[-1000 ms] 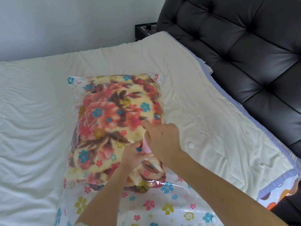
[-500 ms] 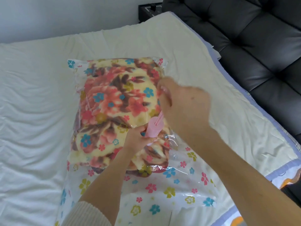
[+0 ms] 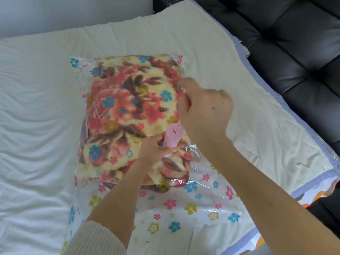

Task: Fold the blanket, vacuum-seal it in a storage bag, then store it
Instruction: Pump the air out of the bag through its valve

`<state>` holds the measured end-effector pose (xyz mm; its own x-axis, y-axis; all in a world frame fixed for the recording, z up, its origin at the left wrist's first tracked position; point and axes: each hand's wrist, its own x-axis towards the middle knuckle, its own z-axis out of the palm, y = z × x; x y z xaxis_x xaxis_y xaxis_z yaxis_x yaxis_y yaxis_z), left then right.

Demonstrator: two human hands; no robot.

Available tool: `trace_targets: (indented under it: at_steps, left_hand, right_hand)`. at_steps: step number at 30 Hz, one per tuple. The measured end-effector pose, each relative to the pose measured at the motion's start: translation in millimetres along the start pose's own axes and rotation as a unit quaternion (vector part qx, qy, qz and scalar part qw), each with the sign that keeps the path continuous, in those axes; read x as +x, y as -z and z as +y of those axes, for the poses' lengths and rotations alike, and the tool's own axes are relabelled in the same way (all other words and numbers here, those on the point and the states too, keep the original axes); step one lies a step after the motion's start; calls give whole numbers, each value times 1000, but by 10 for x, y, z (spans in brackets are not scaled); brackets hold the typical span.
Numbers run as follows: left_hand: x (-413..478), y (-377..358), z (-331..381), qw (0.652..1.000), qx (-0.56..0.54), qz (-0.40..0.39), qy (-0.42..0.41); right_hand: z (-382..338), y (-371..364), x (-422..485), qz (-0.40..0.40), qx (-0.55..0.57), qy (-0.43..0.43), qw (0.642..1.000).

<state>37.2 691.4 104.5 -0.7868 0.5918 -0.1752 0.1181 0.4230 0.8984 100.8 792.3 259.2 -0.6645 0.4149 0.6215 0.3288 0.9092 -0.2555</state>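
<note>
Folded floral blanket (image 3: 128,111): inside clear flower-print storage bag (image 3: 184,205), flat on the bed, roughly mid-width, well off the headboard edge. Bulk of the blanket in the far half of the bag; near half flat, printed film only, running off toward the near edge of the bed. Film loose and wrinkled just right of the pump.

Pink hand pump (image 3: 173,137): standing tilted on top of the bag, at the near-right part of the blanket bulge. Thin pink plunger rod (image 3: 178,126) sticking out of the barrel top, angled up into the right fist.

Left hand (image 3: 156,150): fingers curled round the lower barrel, pressing it down at the bag surface. Base of the pump hidden under the fingers, so seat on the bag not visible. Cream ribbed sleeve (image 3: 95,240) on that forearm.

Right hand (image 3: 206,111): closed fist above the barrel, wrapped over the top of the rod; handle hidden inside the fist, slightly motion-blurred. Forearm bare.

Under the bag: white sheet (image 3: 36,126) on the left part of the bed, cream quilt (image 3: 230,61) with lavender edging on the headboard side. Black tufted headboard (image 3: 294,52) along the right. Dark box (image 3: 165,4) past the far corner of the bed, against a pale wall (image 3: 73,13).
</note>
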Motion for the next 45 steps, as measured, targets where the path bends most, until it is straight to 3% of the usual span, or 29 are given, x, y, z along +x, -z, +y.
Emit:
trace_targets:
  at_steps: [1,3,5,8,10,11,13,15,22,24,26,28,31,33,35,37,40,43,45]
  left_hand:
    - [-2,-11,5,1000,-2,-6,8]
    - [-20,-46,-5,1000,-7,-13,17]
    - [-28,-30,-1,1000,-15,0,10]
    - [14,-10,-46,1000,-8,3,2]
    - [9,-17,-42,1000,-2,1,7]
    - [5,-28,-38,1000,-4,-1,7]
    - [-6,-59,-41,1000,2,1,7]
    - [-4,-71,-23,1000,18,7,4]
    - [41,-56,304,999,2,-30,-31]
    - [45,-70,311,997,65,-33,-29]
    - [62,-107,230,997,69,-31,-20]
    - [85,-130,182,999,9,-31,7]
    - [135,-160,183,998,-49,-30,-8]
    - [153,-188,172,997,-66,-41,-9]
    - [145,-238,177,997,-64,-48,-3]
    - [130,-308,136,996,-68,-58,-9]
    - [164,-336,101,996,-84,-40,-13]
    - [202,-317,112,994,-105,-21,-11]
    - [203,-333,73,995,-93,-38,-17]
  right_hand:
    - [-8,-185,-177,-72,-11,-3,997]
    - [64,-403,-370,-130,-49,15,990]
    - [52,-263,-225,-142,-17,37,989]
    - [-51,186,152,-7,-5,49,999]
    - [-50,225,178,21,0,-15,1000]
    - [-31,93,60,15,-4,-25,1000]
    - [26,-310,-314,-94,-22,-14,995]
    - [104,-586,-501,-148,-42,-18,988]
    - [-50,-667,-415,-185,-46,-27,981]
    - [-44,-671,-423,-190,-34,-16,981]
    - [-66,-462,-303,-146,-27,30,989]
    - [-72,-96,-27,-48,10,60,997]
    - [-109,358,346,29,27,7,999]
    - [7,160,215,12,12,-17,1000]
    - [45,-177,-191,-145,-49,-5,988]
    - [189,-297,-328,-184,-75,20,980]
    - [166,35,-30,-133,-45,50,989]
    - [134,298,223,-17,-16,-40,999]
    - [158,99,-9,-34,-8,-39,999]
